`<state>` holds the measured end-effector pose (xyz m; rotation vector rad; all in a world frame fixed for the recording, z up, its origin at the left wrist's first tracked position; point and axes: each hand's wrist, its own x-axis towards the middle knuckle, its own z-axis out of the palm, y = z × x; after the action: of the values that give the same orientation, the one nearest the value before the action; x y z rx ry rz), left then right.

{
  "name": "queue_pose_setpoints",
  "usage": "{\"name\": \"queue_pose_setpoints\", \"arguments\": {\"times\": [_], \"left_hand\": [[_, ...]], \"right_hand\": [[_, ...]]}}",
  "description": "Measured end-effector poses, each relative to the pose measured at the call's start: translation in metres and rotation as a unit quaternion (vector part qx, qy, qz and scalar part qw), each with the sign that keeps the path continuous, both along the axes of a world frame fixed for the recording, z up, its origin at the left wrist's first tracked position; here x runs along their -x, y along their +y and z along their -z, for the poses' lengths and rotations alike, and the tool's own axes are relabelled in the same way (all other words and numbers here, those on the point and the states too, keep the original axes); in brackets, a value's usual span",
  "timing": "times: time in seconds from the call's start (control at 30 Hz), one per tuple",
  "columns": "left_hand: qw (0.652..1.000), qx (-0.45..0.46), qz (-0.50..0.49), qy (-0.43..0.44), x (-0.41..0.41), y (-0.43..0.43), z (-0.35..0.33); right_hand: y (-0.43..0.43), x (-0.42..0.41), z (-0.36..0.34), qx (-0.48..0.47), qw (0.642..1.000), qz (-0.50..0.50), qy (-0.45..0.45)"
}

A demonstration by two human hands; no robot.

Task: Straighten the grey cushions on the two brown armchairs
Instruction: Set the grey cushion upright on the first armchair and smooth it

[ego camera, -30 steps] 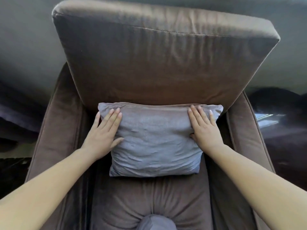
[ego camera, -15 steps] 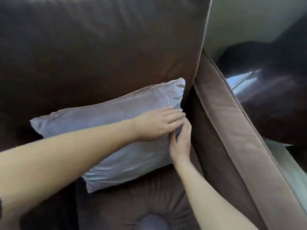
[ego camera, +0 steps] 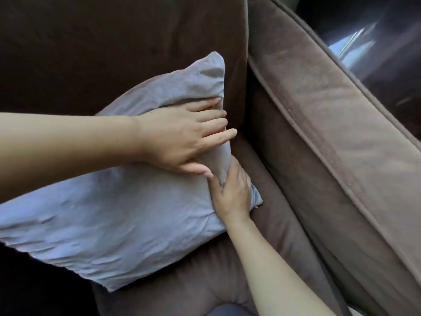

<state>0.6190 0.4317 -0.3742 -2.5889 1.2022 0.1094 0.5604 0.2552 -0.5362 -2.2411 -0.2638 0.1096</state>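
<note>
A wrinkled grey cushion (ego camera: 127,215) leans tilted against the dark back of a brown armchair (ego camera: 136,42) and rests on its seat. My left hand (ego camera: 182,137) lies flat on the cushion's right side, fingers spread toward the edge. Just below it, my right hand (ego camera: 232,192) grips the cushion's right edge, its fingers curled behind the fabric and hidden. The cushion's left end runs out of the frame.
The chair's padded right armrest (ego camera: 330,137) runs diagonally along the right, close to the cushion's edge. Beyond it lies a dark shiny floor (ego camera: 376,42). A grey rounded shape (ego camera: 230,310) shows at the bottom edge of the seat.
My view has swung closer to the chair's right side. My left hand crossed from the cushion's left half to its right edge, and my right hand dropped to grip that edge.
</note>
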Motion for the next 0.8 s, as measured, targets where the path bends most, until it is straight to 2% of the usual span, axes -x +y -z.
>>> {"name": "queue_pose_setpoints", "arguments": {"times": [0.1, 0.23, 0.37, 0.53, 0.6, 0.8], "left_hand": [[1.0, -0.004, -0.003, -0.001, -0.002, 0.005, -0.003], [0.999, -0.025, -0.017, -0.02, -0.002, 0.004, -0.005], [0.999, -0.035, -0.027, -0.023, -0.002, 0.001, -0.009], [0.999, -0.022, -0.027, -0.01, 0.0, -0.001, -0.012], [0.999, -0.03, -0.024, -0.008, -0.001, -0.001, -0.012], [0.999, -0.049, -0.01, 0.002, -0.007, 0.004, -0.01]], "right_hand": [[-0.017, 0.01, 0.021, 0.048, 0.999, 0.023, 0.009], [-0.027, 0.01, 0.02, 0.039, 0.999, 0.004, 0.019], [-0.03, -0.004, 0.0, -0.026, 0.998, 0.014, 0.061], [-0.001, -0.021, -0.041, -0.126, 0.992, -0.004, -0.006], [0.013, -0.021, -0.04, -0.138, 0.99, -0.008, -0.016], [0.006, -0.002, 0.007, 0.015, 0.999, 0.018, -0.025]]}}
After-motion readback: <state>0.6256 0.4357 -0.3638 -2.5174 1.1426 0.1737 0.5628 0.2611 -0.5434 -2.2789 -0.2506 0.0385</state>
